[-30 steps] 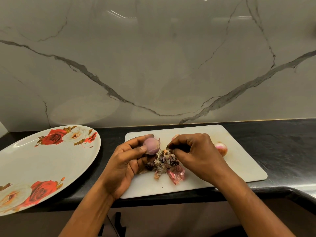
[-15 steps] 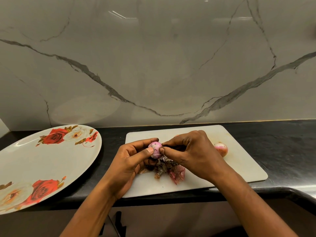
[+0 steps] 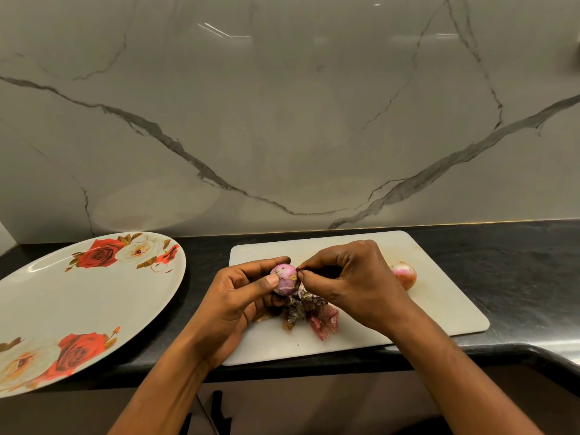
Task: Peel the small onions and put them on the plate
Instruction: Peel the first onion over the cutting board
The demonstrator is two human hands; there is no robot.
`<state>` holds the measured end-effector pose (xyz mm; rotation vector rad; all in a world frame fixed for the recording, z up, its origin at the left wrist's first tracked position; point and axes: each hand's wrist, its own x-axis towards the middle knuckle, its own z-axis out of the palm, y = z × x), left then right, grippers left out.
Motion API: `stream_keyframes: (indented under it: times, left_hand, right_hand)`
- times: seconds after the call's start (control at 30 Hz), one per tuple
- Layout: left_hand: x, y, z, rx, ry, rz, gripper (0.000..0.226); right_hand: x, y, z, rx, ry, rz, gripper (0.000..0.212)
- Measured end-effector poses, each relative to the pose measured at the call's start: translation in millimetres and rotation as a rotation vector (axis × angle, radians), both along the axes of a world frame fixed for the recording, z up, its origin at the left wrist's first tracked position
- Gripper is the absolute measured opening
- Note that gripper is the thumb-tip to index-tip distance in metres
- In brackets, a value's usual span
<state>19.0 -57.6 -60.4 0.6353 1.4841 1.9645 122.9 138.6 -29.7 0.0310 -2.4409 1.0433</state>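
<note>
At the far left a large oval plate (image 3: 78,296), white with red and cream roses printed on it, lies on the black table (image 3: 518,271), with no onion on it. To its right sits a white cutting board (image 3: 439,302). Above the board's left half, the left hand (image 3: 232,304) grips a small onion (image 3: 285,279), pink-purple and mostly bare of skin, its thumb across the front and its fingers curled behind. Just below the onion, a pile of dark, dry peelings (image 3: 309,315) with a few pink scraps lies on the board. The right hand (image 3: 354,284) meets the onion from the right, thumb and forefinger pinched together at its upper right edge, the other fingers curled. Beyond that hand a second small onion (image 3: 405,274), pink and orange, rests on the board, partly hidden by the knuckles. A grey-veined marble wall (image 3: 282,120) rises behind the table.
</note>
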Motion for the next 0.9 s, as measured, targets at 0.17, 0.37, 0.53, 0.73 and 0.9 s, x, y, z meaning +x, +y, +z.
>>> stream_keyframes:
  times: [0.17, 0.37, 0.53, 0.73, 0.9]
  left_hand:
    - [0, 0, 2, 0.049, -0.066, -0.003, 0.043]
    - [0, -1, 3, 0.06, -0.08, -0.016, 0.038]
    - [2, -2, 4, 0.065, -0.073, -0.021, 0.04]
    - [0, -1, 4, 0.057, -0.09, -0.042, 0.04]
    - [3, 1, 8, 0.067, -0.098, 0.007, 0.041]
  right_hand:
    - [2, 1, -5, -0.107, 0.018, 0.008, 0.019]
    - [2, -3, -9, -0.137, 0.026, 0.017, 0.028]
    - [-1, -6, -14, -0.174, 0.053, -0.018, 0.019]
    - [-1, -6, -15, -0.143, 0.071, -0.029, 0.019]
    - [-3, -7, -17, -0.148, 0.119, -0.065, 0.021]
